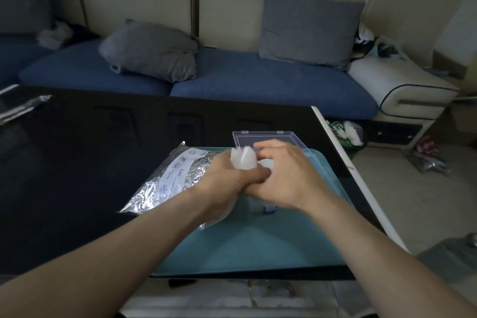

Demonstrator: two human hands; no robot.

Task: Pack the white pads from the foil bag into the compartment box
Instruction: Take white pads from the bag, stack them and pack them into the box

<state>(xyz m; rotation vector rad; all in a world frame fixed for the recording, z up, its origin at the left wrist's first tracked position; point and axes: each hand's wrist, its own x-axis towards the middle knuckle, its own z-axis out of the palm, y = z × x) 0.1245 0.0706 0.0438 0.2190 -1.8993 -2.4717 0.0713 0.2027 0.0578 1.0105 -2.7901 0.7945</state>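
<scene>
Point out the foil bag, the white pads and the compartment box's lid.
foil bag (165, 183): head view, crinkled silver side.
white pads (244, 160): head view, bunch above left hand.
compartment box lid (268, 137): head view, clear panel.

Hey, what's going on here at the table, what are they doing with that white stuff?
A person is packing white pads into a clear plastic box. The left hand has a grip on a bunch of white pads, held up over the teal mat. The right hand reaches over the box, whose lid stands open behind it. The foil bag lies to the left, partly on the mat. The hands hide the compartments.
</scene>
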